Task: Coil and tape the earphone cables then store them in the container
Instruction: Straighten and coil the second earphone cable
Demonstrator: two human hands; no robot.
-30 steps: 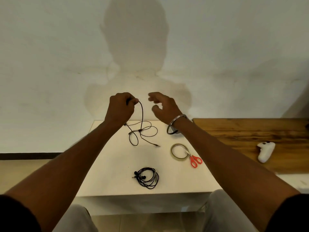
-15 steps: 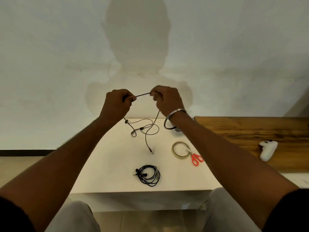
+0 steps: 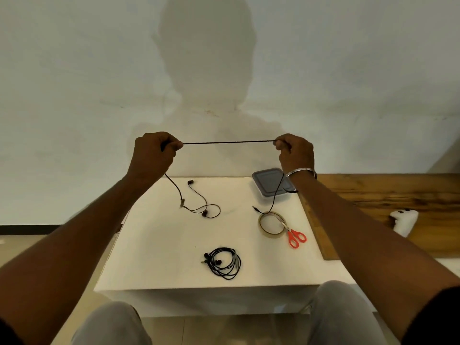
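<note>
Left hand (image 3: 153, 155) and right hand (image 3: 296, 154) are each pinching the earphone cable (image 3: 229, 142), pulling it taut, wider apart than before; likely straightening before coiling.

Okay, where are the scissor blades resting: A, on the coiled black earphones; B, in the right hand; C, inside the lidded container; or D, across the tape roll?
D: the scissors lie with their blades across the tape roll, with the red handles on the table beside it.
</note>
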